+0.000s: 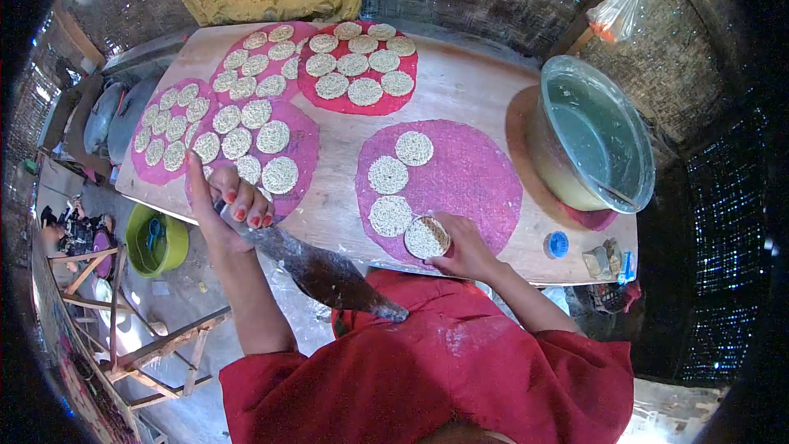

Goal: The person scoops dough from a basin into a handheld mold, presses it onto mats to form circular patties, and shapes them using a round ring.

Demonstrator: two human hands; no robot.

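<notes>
My left hand (234, 205) is wrapped around the end of a dark, wooden, club-shaped tool (329, 271) dusted with white, held out over the table's near edge. My right hand (467, 248) grips a round ring mold (449, 240) resting on a pink cloth mat (477, 173). Inside the ring lies a pale, grainy disc (426, 238), partly filling it. Along the left of the same mat are more flat discs, the nearest one (390, 215) beside the ring.
Several mats loaded with discs, including a red mat (311, 86), cover the table's (337, 140) left and back. At right stand a large basin (542, 144) of liquid and a blue cap (558, 244). A green tub (177, 247) and wooden trestle (156, 349) are on the left.
</notes>
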